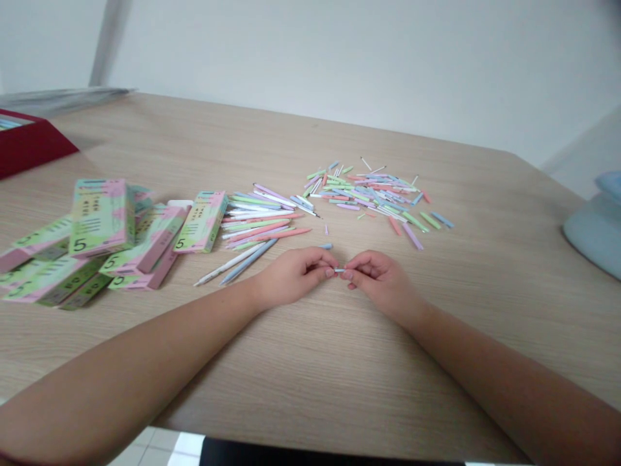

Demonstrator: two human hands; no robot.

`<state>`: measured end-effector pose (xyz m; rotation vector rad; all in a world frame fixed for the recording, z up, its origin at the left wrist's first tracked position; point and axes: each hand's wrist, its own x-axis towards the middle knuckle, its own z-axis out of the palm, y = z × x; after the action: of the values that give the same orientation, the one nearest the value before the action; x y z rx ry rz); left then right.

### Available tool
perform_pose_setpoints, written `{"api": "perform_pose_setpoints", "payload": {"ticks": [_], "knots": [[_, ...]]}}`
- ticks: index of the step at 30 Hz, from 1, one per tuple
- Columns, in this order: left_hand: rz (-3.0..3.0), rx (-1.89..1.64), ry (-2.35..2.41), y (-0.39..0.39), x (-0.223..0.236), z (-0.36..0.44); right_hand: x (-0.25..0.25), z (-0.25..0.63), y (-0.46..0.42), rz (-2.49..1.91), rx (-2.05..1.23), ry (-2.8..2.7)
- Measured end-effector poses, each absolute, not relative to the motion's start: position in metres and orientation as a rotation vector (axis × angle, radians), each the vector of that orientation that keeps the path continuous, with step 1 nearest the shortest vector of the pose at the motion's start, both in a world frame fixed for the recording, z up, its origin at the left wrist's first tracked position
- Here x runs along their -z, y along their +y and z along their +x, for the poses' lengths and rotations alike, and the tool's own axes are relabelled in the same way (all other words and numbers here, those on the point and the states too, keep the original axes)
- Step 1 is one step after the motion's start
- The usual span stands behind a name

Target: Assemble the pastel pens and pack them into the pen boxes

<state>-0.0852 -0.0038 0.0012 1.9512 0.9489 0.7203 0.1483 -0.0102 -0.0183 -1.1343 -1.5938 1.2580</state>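
Note:
My left hand (301, 273) and my right hand (378, 278) meet over the table, both closed in a pinch. Between their fingertips runs a small pale blue pen part (339, 270), gripped at each end and mostly covered by the fingers. A blue tip (326, 246) shows just behind my left fingers; whether it is held or lying there I cannot tell. Left of the hands lies a row of pastel pens (264, 226), with a white pen (228, 264) and a blue pen (250, 261) nearest my left wrist. A tiny lilac piece (326, 229) sits beyond my left hand.
Loose pen parts (369, 191) in several colours are spread farther back. Stacked green-and-pink boxes (101, 223) occupy the left side, with one box (201, 223) beside the pens. A red container (33, 142) stands at far left, a blurred grey-blue object (594, 226) at the right edge.

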Motion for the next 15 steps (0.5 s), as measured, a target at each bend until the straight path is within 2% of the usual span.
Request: {"api": "perform_pose_setpoints", "payload": {"ticks": [15], "knots": [[2.012,-0.69,0.955,-0.0031,0.0002,-0.0861,0.0168,0.1499,-0.0091,-1.122,-1.254,-1.589]]}}
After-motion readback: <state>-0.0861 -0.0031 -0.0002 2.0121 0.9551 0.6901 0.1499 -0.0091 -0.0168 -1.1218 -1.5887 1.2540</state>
